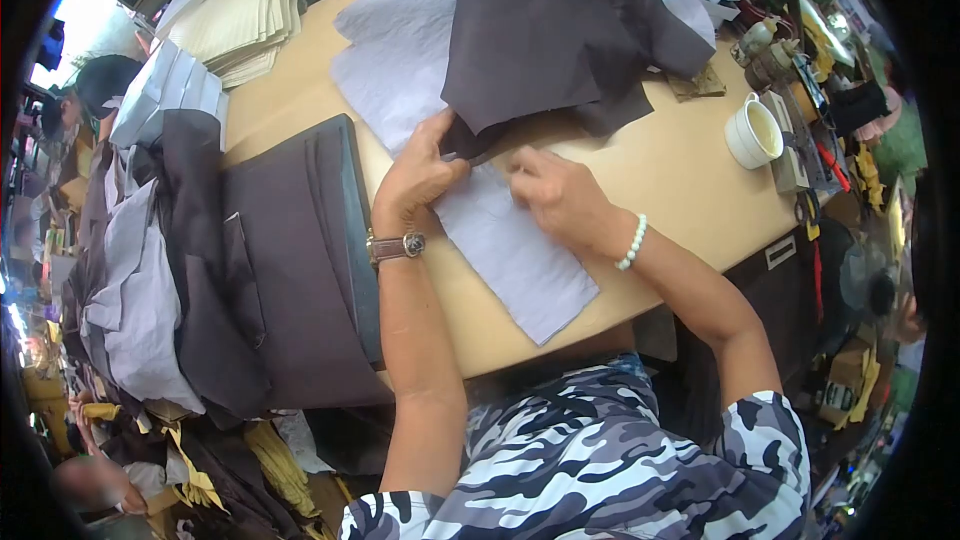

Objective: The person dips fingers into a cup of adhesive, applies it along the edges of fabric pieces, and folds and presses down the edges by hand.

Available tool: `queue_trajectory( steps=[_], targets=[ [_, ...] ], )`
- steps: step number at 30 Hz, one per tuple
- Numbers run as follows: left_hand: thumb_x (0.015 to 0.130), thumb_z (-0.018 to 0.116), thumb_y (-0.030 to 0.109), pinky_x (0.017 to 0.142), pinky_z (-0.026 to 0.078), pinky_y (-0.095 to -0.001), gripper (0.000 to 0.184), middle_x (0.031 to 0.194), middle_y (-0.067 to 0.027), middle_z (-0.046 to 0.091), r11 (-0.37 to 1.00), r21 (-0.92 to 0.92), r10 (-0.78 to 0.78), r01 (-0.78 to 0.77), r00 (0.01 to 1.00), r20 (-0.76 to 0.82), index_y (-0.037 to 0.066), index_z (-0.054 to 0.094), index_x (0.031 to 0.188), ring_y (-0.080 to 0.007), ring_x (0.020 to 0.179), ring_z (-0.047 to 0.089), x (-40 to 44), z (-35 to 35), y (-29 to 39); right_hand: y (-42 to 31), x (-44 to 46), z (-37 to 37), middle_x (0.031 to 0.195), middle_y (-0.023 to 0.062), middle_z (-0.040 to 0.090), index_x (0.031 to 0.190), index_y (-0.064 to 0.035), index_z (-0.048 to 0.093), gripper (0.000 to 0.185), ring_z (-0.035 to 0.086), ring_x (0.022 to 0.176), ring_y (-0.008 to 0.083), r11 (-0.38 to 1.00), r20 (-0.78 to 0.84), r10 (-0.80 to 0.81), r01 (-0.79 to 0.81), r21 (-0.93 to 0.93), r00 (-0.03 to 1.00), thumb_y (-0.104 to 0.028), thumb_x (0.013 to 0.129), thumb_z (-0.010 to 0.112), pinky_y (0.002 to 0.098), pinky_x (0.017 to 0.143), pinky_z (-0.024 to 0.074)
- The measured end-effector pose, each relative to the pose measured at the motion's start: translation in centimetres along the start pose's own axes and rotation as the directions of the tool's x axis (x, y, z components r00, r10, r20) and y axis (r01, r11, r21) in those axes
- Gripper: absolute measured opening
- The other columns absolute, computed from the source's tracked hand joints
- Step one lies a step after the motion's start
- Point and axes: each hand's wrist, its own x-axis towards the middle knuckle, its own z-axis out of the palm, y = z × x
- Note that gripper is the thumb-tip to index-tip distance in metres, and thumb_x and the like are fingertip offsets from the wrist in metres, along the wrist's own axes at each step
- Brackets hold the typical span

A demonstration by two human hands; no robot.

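Observation:
A dark brown-grey piece of fabric (555,30) is bunched over the far middle of the table, partly on top of a pale lavender-grey cloth (520,260). The pale cloth runs beneath it, and one end points toward my body. My left hand (420,172), with a watch on its wrist, is closed on the lower left edge of the dark fabric. Close to its right, my right hand (562,195), wearing a bead bracelet, hovers over or rests on the pale cloth. Its fingers are curled and slightly blurred; what they hold, if anything, is hidden.
Folded dark fabric lies over a dark board (362,240) at left, beside hanging cloth pieces (140,290). Cream sheets (235,15) are stacked at the far left. A white mug (753,132), bottles (755,40) and scissors (806,210) line the right edge. Other people are nearby.

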Motion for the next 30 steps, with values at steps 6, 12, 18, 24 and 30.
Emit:
queue_trajectory(
  steps=[6, 12, 18, 24, 30],
  targets=[
    [0.063, 0.064, 0.01, 0.098, 0.035, -0.0329, 0.069, 0.113, -0.0193, 0.056, 0.999, 0.018, -0.03, 0.03, 1.0, -0.008, -0.002, 0.046, 0.129, -0.0301, 0.11, 0.05, -0.2, -0.1, 0.6, -0.1, 1.7, 1.8, 0.096, 0.0115, 0.056, 0.084, -0.0052, 0.063, 0.015, 0.056, 0.079, 0.0289, 0.992, -0.116, 0.039, -0.052, -0.114, 0.992, -0.003, 0.074, 0.052, 0.0376, 0.07, 0.049],
    [0.063, 0.062, 0.009, 0.097, 0.036, -0.0321, 0.064, 0.111, -0.0186, 0.057, 1.0, -0.004, 0.017, -0.017, 1.0, 0.005, -0.002, 0.049, 0.125, -0.0288, 0.108, 0.05, -0.1, -0.1, 0.2, 1.4, -0.7, 0.5, 0.102, 0.0119, 0.056, 0.101, -0.0065, 0.064, 0.03, 0.057, 0.083, 0.0293, 0.984, 0.001, -0.019, 0.019, 0.176, 1.0, 0.001, 0.075, 0.05, 0.0386, 0.072, 0.0478],
    [0.062, 0.06, 0.01, 0.094, 0.038, -0.0327, 0.063, 0.106, -0.0175, 0.058, 0.999, 0.02, 0.03, -0.031, 0.999, 0.018, -0.001, 0.051, 0.123, -0.0286, 0.103, 0.052, -0.1, -0.1, 1.1, 0.9, 1.3, 1.6, 0.096, 0.0125, 0.054, 0.095, -0.0036, 0.065, 0.022, 0.057, 0.085, 0.0277, 0.988, -0.08, 0.13, -0.123, 0.088, 0.988, -0.003, 0.076, 0.052, 0.0377, 0.071, 0.0474],
    [0.062, 0.06, 0.009, 0.092, 0.039, -0.0328, 0.062, 0.105, -0.018, 0.058, 1.0, -0.002, 0.0, 0.0, 0.998, 0.06, 0.0, 0.051, 0.123, -0.0286, 0.1, 0.052, 0.0, -0.2, 1.2, -0.1, -1.7, -0.7, 0.1, 0.0134, 0.056, 0.086, -0.0051, 0.066, 0.02, 0.058, 0.089, 0.0288, 0.995, 0.02, 0.005, -0.006, 0.098, 1.0, -0.002, 0.072, 0.053, 0.037, 0.075, 0.0484],
    [0.069, 0.066, 0.015, 0.099, 0.037, -0.0351, 0.068, 0.125, -0.0238, 0.052, 0.931, 0.364, 0.093, -0.006, 0.971, -0.222, -0.004, 0.043, 0.13, -0.0332, 0.117, 0.049, -1.3, 0.9, 1.8, 3.2, -8.4, -9.8, 0.109, 0.0179, 0.058, 0.085, -0.0036, 0.065, 0.033, 0.057, 0.104, 0.0317, 0.942, -0.377, 0.322, -0.335, 0.031, 0.869, 0.014, 0.066, 0.044, 0.0391, 0.088, 0.0466]
  ],
)
